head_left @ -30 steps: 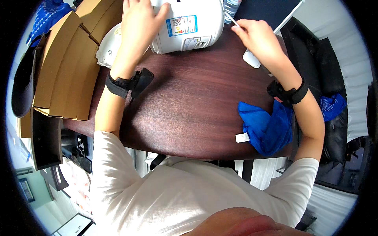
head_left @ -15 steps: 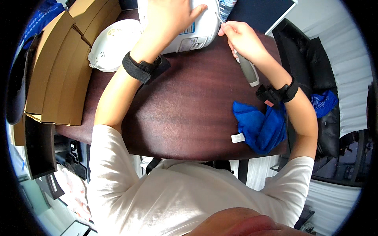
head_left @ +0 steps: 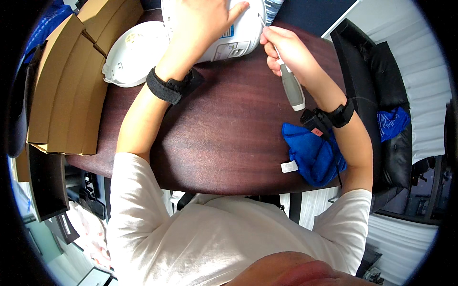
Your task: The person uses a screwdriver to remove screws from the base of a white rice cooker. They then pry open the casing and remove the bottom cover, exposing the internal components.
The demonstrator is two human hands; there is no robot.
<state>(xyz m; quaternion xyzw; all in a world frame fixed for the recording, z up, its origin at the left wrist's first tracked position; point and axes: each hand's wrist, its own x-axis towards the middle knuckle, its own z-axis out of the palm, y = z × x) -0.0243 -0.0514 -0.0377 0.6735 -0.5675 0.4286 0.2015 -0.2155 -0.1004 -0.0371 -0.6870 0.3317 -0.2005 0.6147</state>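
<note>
A white rounded appliance (head_left: 245, 40) stands at the far edge of the table, cut off by the top of the view. My left hand (head_left: 202, 19) lies over it with the thumb stretched out; the other fingers are mostly out of the picture. My right hand (head_left: 288, 50) is closed round a screwdriver (head_left: 292, 89), whose grey handle sticks out below the palm. The thin metal shaft points up and left to the appliance's right side; I cannot tell whether the tip touches it. Left of the appliance lies a round white cover (head_left: 136, 57).
Brown cardboard boxes (head_left: 67, 90) line the left of the dark wooden table (head_left: 219, 138). A crumpled blue cloth (head_left: 312, 155) lies near the right front edge. Behind the appliance is a plastic bottle (head_left: 273, 8). A black sofa (head_left: 389, 90) stands to the right.
The screwdriver's handle has swung left and toward me a little, and my right hand has turned with it. My left hand stays on the appliance.
</note>
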